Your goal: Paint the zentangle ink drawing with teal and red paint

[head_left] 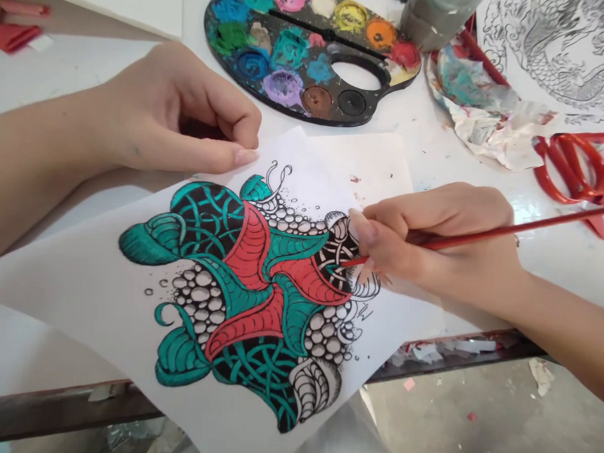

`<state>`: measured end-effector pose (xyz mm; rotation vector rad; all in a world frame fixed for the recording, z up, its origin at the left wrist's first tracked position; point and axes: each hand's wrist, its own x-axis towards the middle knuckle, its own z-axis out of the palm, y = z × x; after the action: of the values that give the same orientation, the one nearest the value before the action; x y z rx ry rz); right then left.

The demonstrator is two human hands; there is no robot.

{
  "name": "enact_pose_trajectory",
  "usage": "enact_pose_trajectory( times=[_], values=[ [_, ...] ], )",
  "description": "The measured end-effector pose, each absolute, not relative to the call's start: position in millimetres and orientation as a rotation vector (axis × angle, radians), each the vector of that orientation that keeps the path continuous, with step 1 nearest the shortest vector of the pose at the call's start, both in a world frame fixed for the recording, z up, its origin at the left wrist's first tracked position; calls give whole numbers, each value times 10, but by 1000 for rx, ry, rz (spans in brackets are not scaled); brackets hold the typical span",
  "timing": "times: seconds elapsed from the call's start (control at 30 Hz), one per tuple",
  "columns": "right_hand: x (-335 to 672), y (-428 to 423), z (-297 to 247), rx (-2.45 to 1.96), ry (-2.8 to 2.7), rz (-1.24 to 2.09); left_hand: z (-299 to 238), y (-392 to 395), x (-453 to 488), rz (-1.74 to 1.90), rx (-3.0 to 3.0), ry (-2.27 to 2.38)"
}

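Two hands filled my feed: the right hand pinched a slim red paintbrush, tip leftward on white drawing paper, the left hand curled empty.

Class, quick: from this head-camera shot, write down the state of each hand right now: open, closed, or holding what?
Left hand: loosely curled, partly open, holding nothing visible.
Right hand: closed, holding a red-handled paintbrush.

Forearms bare; fingernails short, rounded; faint green smudge on left hand.
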<state>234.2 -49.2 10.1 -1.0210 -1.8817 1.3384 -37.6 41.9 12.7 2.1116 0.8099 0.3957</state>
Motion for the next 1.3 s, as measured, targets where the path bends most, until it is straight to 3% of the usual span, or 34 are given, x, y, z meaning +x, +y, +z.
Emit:
enact_pose_trajectory(
  times=[0.4,0.67,1.0,1.3],
  values=[
    [2331,-493,116,-1043,-1843,1388,52,509,-400,443,2076,624],
    [2342,-479,94,-1009,-1854,1359,203,340,-363,358,2067,933],
    [2328,-494,108,-1049,-1826,1387,170,371,-375,372,2066,944],
    [2343,-483,109,-1054,-1848,1376,97,464,-383,405,2055,759]
  ],
)
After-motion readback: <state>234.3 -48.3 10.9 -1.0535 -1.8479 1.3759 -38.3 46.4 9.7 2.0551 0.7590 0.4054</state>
